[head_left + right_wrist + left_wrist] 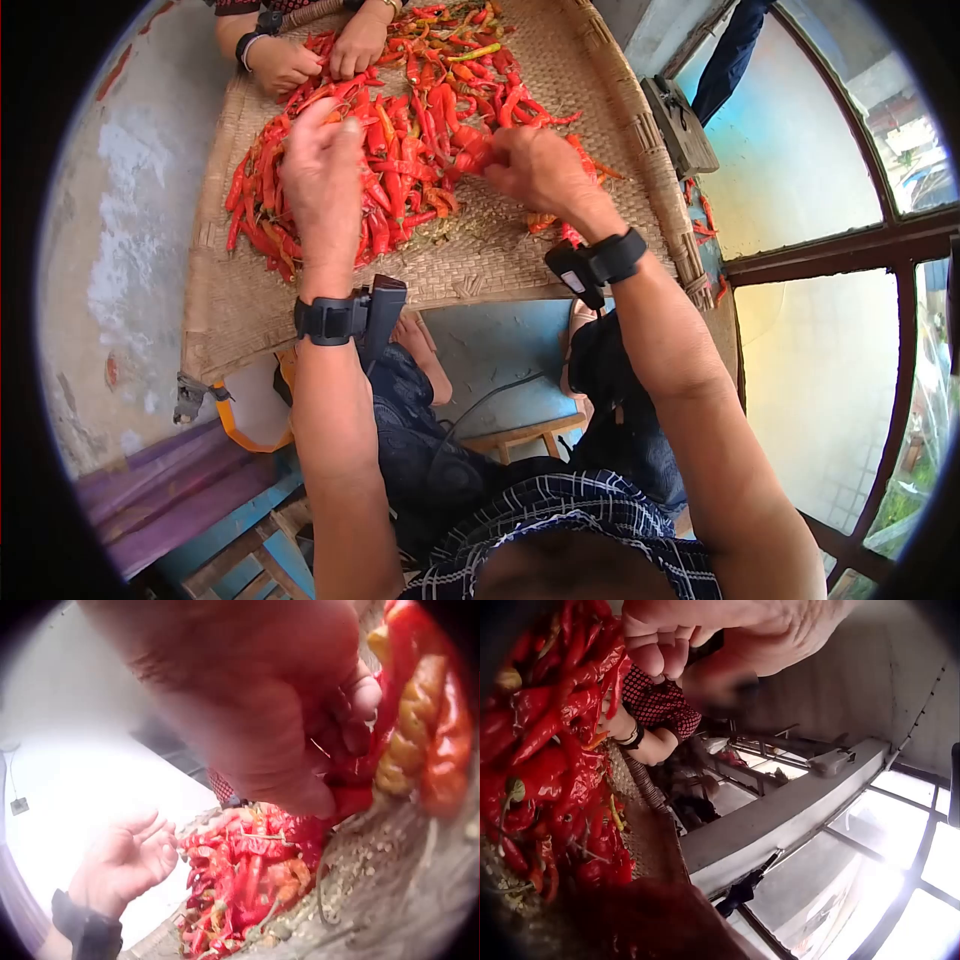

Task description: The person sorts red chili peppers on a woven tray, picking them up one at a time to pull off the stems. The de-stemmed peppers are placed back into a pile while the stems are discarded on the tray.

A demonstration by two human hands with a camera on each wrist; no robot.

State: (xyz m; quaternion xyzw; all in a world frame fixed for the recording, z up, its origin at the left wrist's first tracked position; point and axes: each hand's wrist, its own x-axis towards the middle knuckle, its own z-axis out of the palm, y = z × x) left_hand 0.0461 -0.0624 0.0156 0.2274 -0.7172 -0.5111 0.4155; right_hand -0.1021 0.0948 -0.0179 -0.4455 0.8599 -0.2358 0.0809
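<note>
A heap of red chili peppers (pixel 395 165) covers much of a woven bamboo tray (pixel 480 265). Above the heap's left part is my left hand (pixel 325 175), its fingers relaxed and slightly bent with nothing between them. The right wrist view shows the same left hand (pixel 124 862) from the side, beside the heap. At the heap's right side my right hand (pixel 545 170) pinches red chili peppers (pixel 472 152) between thumb and fingers. The right wrist view shows a red chili pepper (pixel 351 796) at the fingertips, partly hidden by the hand.
Another person's hands (pixel 325 55) work at the far left of the heap. A few orange and red chili peppers (pixel 420 727) lie apart on the tray's right side. A raised rim (pixel 640 110) borders the tray, with a window (pixel 815 360) beyond it. A wall (pixel 130 230) stands left.
</note>
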